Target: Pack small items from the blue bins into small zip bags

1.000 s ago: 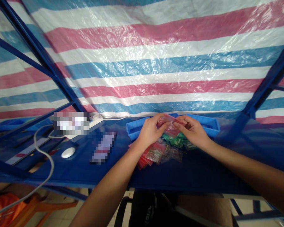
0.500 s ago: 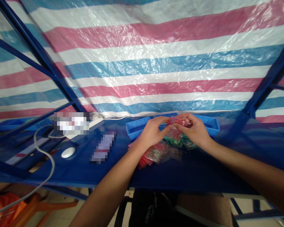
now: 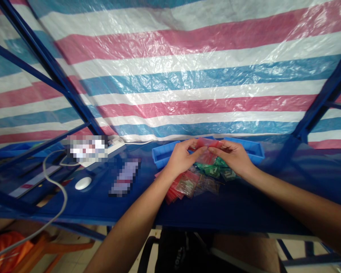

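Bag (image 3: 207,156) sits flatter and further left than half a second ago | just over green packets (image 3: 212,170) | left grip (image 3: 182,157) and right grip (image 3: 236,156) both pinch it near its middle | likely light, limp, slippery; best held by opposite edges

One red plastic bag (image 3: 207,153), pinched between left hand (image 3: 184,155) and right hand (image 3: 233,154), above green packets (image 3: 211,170) on a blue table (image 3: 238,206).

Blue desk (image 3: 252,206): blue bins (image 3: 159,163) nr back edge; red bags (image 3: 173,192), green bags (image 3: 213,170), clear bags (image 3: 210,185) btwn bins & front edge; white oval obj. (image 3: 83,183) twd left edge, pixelated item (image 3: 125,177) nearby.
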Demonstrator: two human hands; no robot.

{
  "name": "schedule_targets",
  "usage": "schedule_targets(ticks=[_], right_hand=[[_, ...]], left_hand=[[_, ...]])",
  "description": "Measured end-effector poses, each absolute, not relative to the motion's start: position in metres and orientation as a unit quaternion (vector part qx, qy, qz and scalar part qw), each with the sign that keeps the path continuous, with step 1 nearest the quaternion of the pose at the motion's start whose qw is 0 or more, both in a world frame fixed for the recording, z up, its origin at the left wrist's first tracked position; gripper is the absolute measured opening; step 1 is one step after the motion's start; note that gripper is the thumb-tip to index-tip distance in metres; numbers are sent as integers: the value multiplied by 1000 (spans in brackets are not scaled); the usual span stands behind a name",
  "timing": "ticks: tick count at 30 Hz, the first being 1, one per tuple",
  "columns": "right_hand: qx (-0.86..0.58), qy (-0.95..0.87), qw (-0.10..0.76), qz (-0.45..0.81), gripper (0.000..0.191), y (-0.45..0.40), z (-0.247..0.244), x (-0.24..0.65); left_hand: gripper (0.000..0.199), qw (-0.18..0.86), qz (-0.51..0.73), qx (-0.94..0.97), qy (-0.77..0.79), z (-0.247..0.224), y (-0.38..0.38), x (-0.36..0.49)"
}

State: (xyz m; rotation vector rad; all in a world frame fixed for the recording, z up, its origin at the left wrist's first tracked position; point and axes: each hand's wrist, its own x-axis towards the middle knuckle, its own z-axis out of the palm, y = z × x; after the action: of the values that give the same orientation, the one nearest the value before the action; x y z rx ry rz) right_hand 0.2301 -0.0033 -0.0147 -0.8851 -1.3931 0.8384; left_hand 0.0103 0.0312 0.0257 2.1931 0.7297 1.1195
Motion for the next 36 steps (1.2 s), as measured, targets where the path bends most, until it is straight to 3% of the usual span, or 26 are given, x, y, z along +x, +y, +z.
schedule_targets(ticks=[17,24,30,36], right_hand=[[-404,-564,614,377,37,0,-15,228],[-405,-548,637,362,43,1,-13,229],[-378,-574,622,375,37,-8,-7,223],[-360,-603,587,404,39,-16,0,219]], left_hand=[[29,334,459,770,290,19,39,12],[20,113,479,820,293,28,29,10],[37,130,391,882,230,30,15,17],[22,129,398,867,271,27,20,15]])
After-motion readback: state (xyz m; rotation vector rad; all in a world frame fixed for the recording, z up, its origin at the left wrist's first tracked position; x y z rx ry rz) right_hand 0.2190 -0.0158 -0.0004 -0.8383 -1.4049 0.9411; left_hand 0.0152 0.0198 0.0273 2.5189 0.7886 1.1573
